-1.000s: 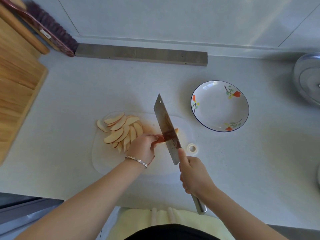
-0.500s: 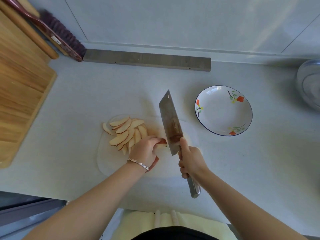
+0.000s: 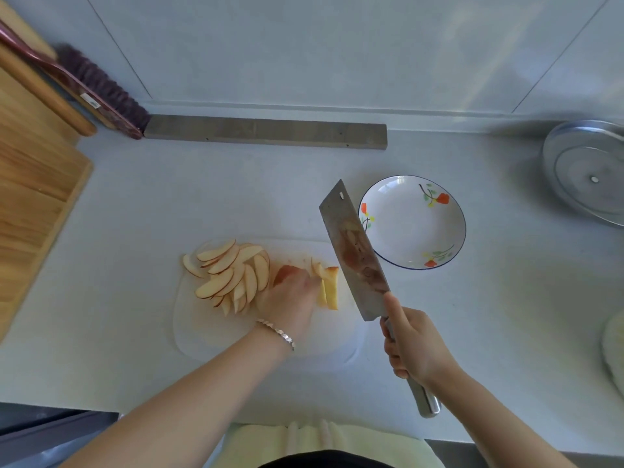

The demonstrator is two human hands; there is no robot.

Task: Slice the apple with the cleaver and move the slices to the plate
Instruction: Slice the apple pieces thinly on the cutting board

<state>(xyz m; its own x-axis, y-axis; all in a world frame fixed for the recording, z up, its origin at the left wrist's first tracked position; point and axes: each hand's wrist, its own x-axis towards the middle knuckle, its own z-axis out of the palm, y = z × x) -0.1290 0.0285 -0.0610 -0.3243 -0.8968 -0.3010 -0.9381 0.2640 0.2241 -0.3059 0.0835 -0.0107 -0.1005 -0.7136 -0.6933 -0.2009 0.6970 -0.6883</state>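
Observation:
A translucent cutting mat (image 3: 216, 336) lies on the pale counter. Several apple slices (image 3: 233, 275) are fanned out on its left part. My left hand (image 3: 290, 298) rests over a red-skinned apple piece (image 3: 285, 272), with fresh yellow slices (image 3: 329, 288) just right of its fingers. My right hand (image 3: 412, 346) grips the cleaver's steel handle; the cleaver (image 3: 354, 251) is lifted and tilted, its blade to the right of the slices and overlapping the plate's left rim. The flowered white plate (image 3: 442, 201) holds nothing.
A wooden board (image 3: 30, 204) fills the left edge, with a brush (image 3: 98, 89) and a grey strip (image 3: 266, 131) along the back wall. A metal lid (image 3: 587, 170) sits at far right. A pale object (image 3: 613, 349) shows at the right edge.
The cleaver has lifted off the apple and swung right, uncovering freshly cut slices. My left hand has slid over the remaining apple piece.

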